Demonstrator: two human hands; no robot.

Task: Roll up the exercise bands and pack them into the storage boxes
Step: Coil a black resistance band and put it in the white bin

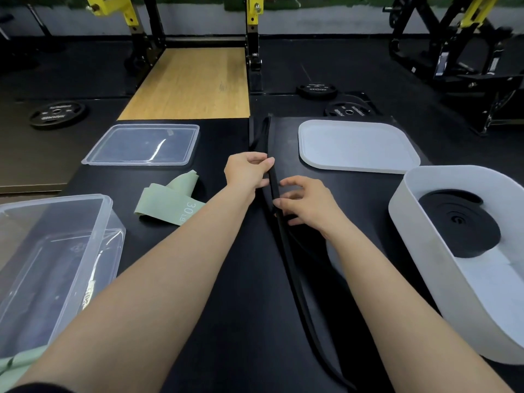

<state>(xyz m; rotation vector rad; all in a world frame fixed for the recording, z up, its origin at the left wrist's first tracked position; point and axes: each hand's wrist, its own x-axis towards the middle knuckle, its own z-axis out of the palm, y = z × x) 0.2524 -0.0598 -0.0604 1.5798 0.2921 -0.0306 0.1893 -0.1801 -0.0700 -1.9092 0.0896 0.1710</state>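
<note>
While the long black band, stretched along the bench, is pinched by the left hand and right hand, its slack loop could be twisted, loosening any roll.

This is a gym. Beyond the hands stands a black-and-yellow lifting rack over a wooden platform, and black weight plates lie on the dark rubber floor just past the right hand and far off to the left. Another yellow-and-black weight machine stands far to the right, and a green exercise band marked 30 LB lies left of the hands on the black surface.
</note>
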